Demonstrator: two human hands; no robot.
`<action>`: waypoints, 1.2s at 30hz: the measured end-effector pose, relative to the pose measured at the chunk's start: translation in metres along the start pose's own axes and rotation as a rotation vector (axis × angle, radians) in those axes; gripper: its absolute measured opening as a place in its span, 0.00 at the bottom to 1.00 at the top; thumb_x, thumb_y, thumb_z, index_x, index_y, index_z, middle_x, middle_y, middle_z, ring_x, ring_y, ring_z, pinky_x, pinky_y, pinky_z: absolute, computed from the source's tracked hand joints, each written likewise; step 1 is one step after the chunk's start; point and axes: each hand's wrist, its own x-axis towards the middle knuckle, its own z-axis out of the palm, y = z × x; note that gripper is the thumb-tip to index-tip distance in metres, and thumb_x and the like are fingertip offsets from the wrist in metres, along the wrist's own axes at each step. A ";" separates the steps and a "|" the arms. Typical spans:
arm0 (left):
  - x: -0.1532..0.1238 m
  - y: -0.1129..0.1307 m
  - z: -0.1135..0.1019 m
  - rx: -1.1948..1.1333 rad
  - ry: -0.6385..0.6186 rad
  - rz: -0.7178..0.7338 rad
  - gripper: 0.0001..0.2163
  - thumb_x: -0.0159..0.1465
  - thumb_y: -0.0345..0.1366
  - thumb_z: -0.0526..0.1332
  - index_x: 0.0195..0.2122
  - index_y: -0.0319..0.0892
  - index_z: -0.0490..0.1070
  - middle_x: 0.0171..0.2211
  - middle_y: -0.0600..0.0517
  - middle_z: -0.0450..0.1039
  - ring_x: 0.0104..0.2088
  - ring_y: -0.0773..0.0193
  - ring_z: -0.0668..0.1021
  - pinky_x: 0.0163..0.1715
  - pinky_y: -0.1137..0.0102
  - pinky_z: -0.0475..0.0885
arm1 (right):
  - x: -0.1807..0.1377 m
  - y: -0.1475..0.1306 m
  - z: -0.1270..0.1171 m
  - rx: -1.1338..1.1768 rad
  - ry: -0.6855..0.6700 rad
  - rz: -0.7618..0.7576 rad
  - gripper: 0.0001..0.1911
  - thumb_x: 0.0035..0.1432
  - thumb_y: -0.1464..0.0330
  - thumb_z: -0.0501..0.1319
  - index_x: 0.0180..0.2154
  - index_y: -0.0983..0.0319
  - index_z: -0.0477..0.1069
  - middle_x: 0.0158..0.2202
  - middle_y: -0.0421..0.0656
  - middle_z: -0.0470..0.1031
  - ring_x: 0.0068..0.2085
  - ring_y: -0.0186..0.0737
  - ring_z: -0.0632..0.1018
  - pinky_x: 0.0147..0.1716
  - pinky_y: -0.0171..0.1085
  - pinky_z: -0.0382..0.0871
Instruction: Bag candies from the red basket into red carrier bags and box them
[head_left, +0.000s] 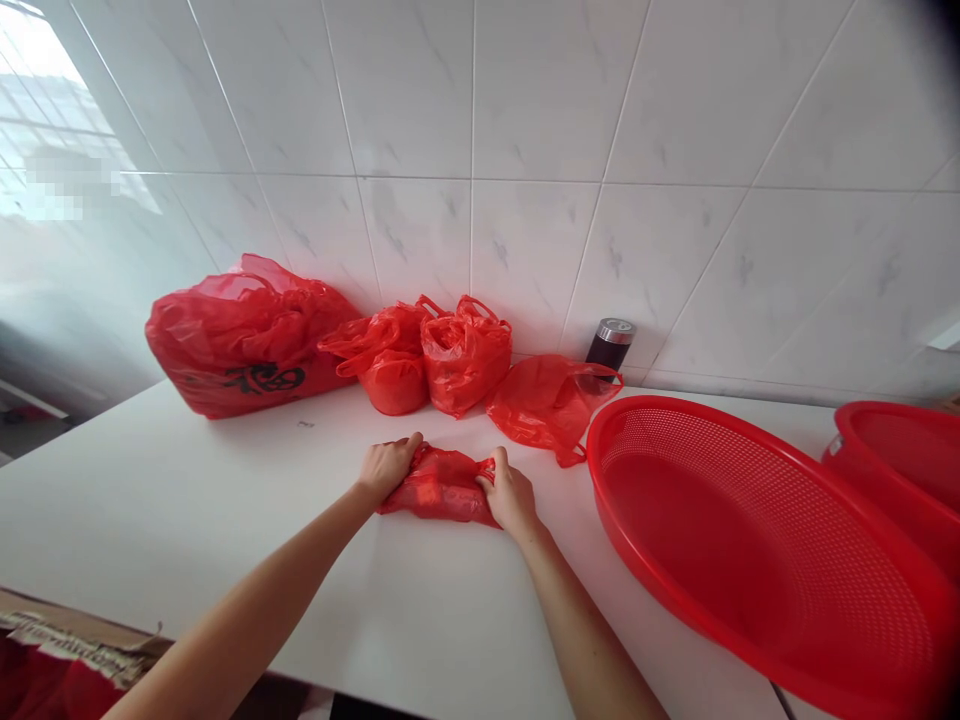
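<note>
A small red plastic bag [439, 487] lies on the white counter [225, 500] in front of me. My left hand [386, 466] grips its left end with curled fingers. My right hand [508, 494] pinches its right end, where the bag's handles bunch up. Both hands rest on the counter with the bag stretched between them.
Behind stand a large red bag with black print [244, 340], two knotted red bags [390, 360] [466, 355], and a flat red bag [551, 405]. A dark jar with a metal lid [611, 345] stands by the tiled wall. A red mesh basket [750, 550] and a red basin [900, 470] fill the right.
</note>
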 end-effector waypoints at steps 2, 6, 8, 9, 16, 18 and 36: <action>0.000 0.000 0.002 0.000 0.007 -0.002 0.09 0.67 0.36 0.48 0.44 0.49 0.64 0.43 0.48 0.77 0.35 0.56 0.79 0.32 0.67 0.64 | 0.000 0.000 0.000 -0.002 -0.007 0.003 0.10 0.59 0.70 0.54 0.41 0.58 0.55 0.30 0.41 0.75 0.30 0.41 0.76 0.25 0.33 0.53; 0.001 -0.001 0.004 -0.012 0.022 -0.002 0.10 0.68 0.39 0.46 0.44 0.49 0.65 0.42 0.47 0.77 0.35 0.55 0.79 0.32 0.66 0.64 | 0.000 0.000 0.000 -0.005 -0.011 0.007 0.10 0.59 0.71 0.55 0.41 0.59 0.54 0.30 0.41 0.75 0.30 0.41 0.76 0.25 0.33 0.53; 0.001 -0.001 0.004 -0.023 0.030 -0.003 0.10 0.68 0.41 0.46 0.43 0.49 0.65 0.42 0.47 0.77 0.35 0.55 0.79 0.32 0.66 0.64 | 0.000 0.000 0.000 -0.006 -0.010 0.007 0.10 0.59 0.71 0.54 0.41 0.59 0.54 0.30 0.41 0.75 0.31 0.41 0.76 0.25 0.33 0.53; 0.001 -0.002 0.005 -0.029 0.035 -0.005 0.10 0.68 0.41 0.46 0.43 0.48 0.65 0.42 0.47 0.77 0.34 0.55 0.79 0.32 0.66 0.64 | -0.001 0.000 0.000 -0.007 -0.008 0.007 0.10 0.59 0.71 0.54 0.41 0.59 0.54 0.30 0.41 0.74 0.30 0.41 0.76 0.25 0.33 0.53; 0.001 -0.004 0.012 -0.115 0.082 -0.046 0.08 0.66 0.37 0.50 0.42 0.49 0.66 0.41 0.48 0.78 0.32 0.55 0.78 0.31 0.67 0.62 | -0.002 0.001 0.001 -0.001 0.020 0.018 0.10 0.59 0.68 0.55 0.40 0.58 0.53 0.28 0.39 0.73 0.29 0.42 0.75 0.24 0.34 0.53; 0.000 -0.007 0.011 -0.159 0.110 -0.085 0.09 0.66 0.40 0.49 0.42 0.49 0.67 0.39 0.47 0.78 0.31 0.55 0.78 0.29 0.67 0.62 | -0.001 0.001 0.002 0.003 0.038 0.035 0.13 0.58 0.65 0.57 0.40 0.58 0.53 0.27 0.39 0.72 0.28 0.42 0.75 0.24 0.34 0.53; -0.023 -0.018 -0.050 -0.470 0.396 -0.083 0.17 0.65 0.43 0.49 0.48 0.42 0.68 0.50 0.41 0.71 0.47 0.53 0.74 0.47 0.57 0.68 | 0.006 0.009 -0.004 0.594 0.226 0.185 0.24 0.45 0.55 0.65 0.35 0.55 0.53 0.25 0.32 0.68 0.25 0.37 0.71 0.25 0.35 0.64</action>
